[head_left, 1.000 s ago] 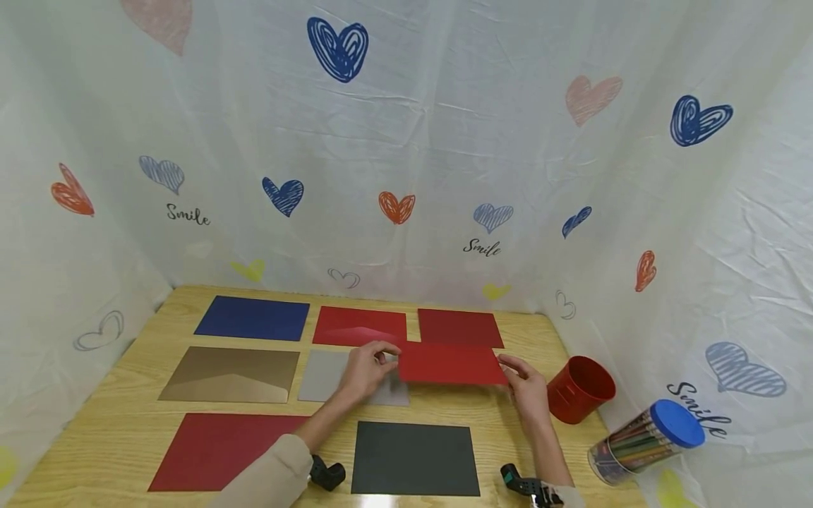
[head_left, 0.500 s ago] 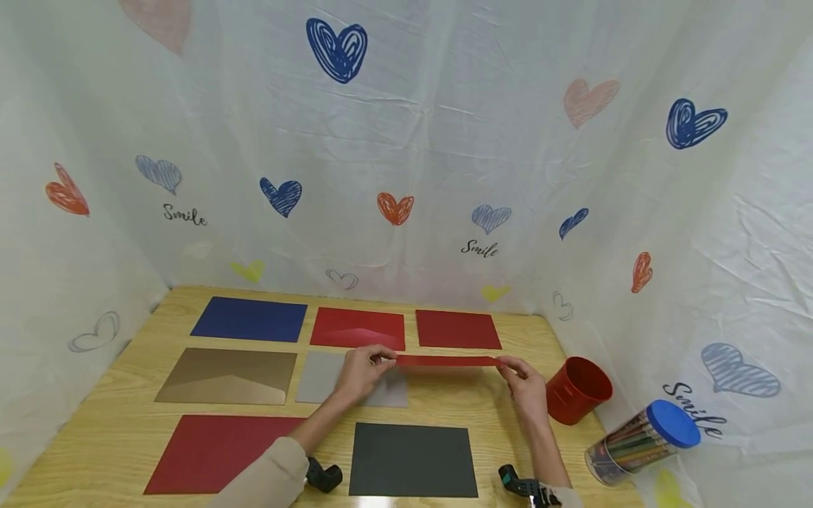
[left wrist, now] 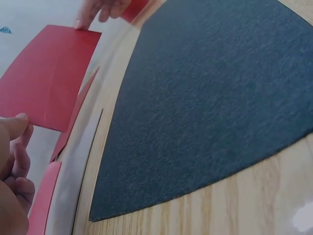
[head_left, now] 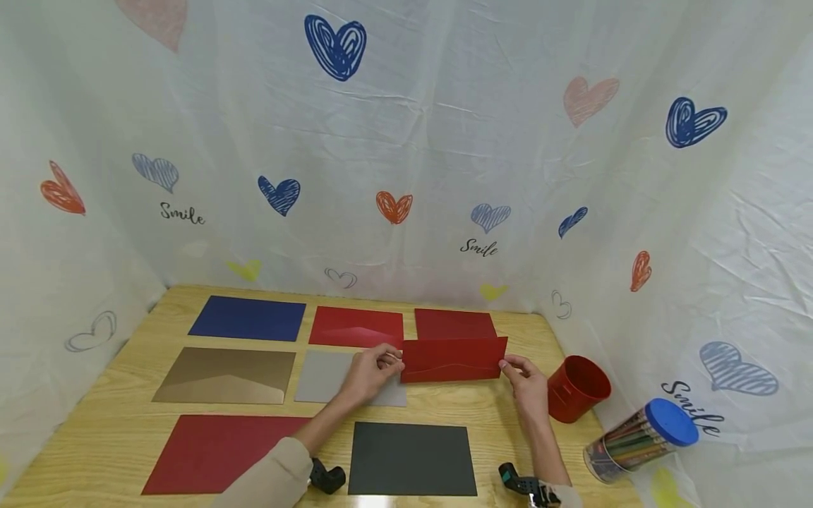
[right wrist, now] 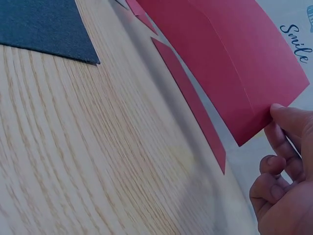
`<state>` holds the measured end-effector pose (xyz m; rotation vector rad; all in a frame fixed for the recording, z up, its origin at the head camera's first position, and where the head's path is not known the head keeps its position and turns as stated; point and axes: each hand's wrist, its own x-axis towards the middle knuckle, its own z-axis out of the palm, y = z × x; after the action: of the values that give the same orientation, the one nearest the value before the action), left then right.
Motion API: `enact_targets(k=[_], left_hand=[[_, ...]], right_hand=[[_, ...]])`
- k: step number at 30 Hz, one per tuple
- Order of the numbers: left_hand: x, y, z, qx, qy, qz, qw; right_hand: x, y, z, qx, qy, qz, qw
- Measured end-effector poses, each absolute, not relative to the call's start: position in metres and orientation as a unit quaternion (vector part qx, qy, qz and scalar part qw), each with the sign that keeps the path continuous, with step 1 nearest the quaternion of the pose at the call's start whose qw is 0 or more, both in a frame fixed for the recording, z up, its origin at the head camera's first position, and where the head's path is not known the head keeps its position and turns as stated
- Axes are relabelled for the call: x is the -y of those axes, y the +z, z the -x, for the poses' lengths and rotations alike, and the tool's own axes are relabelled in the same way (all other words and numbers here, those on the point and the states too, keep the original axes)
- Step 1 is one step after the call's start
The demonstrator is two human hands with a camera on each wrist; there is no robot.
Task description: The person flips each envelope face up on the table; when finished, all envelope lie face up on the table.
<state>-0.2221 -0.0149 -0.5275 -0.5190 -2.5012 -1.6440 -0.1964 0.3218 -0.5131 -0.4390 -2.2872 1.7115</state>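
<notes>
A red envelope (head_left: 454,358) is held up above the table between both hands, tilted so that the side with a wavy flap line faces the head camera. At its left end, my left hand (head_left: 370,374) pinches it between thumb and fingers. The right hand (head_left: 528,391) grips the lower right corner, thumb on the near face, as the right wrist view shows on the envelope (right wrist: 230,73). Behind it lies a dark red paper rectangle (head_left: 454,323), partly covered. A silver-grey one (head_left: 312,377) lies beneath the left hand, and a black one (head_left: 413,458) is nearer the front.
Other flat rectangles lie in rows: blue (head_left: 248,317), bright red (head_left: 356,324), gold-brown (head_left: 225,375) and maroon (head_left: 209,451), the last partly under the left sleeve. A red cup (head_left: 574,389) and a blue-lidded tub of pencils (head_left: 638,441) stand right of the right hand.
The envelope has turned in both hands: first its plain face showed, then it was almost edge-on, and now its flap-lined face shows. The hands have barely moved.
</notes>
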Motion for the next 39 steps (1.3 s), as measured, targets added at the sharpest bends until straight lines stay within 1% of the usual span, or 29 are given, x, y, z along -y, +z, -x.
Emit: enact_targets(k=[8, 13, 23, 30, 39], left_hand=[[0.010, -0.528, 0.221, 0.841, -0.498, 0.212, 0.014], [0.006, -0.527, 0.222, 0.862, -0.457, 0.221, 0.004], [0.000, -0.529, 0.225, 0.873, -0.430, 0.226, 0.041], [-0.004, -0.532, 0.227, 0.887, -0.403, 0.223, 0.043], [-0.009, -0.531, 0.231, 0.909, -0.353, 0.211, 0.065]], right_hand=[[-0.325, -0.518, 0.198, 0.802, 0.568, 0.129, 0.134], [-0.326, -0.520, 0.197, 0.809, 0.557, 0.133, 0.136], [-0.332, -0.526, 0.198, 0.829, 0.528, 0.142, 0.119], [-0.336, -0.530, 0.199, 0.839, 0.517, 0.136, 0.102], [-0.339, -0.534, 0.196, 0.858, 0.491, 0.129, 0.071]])
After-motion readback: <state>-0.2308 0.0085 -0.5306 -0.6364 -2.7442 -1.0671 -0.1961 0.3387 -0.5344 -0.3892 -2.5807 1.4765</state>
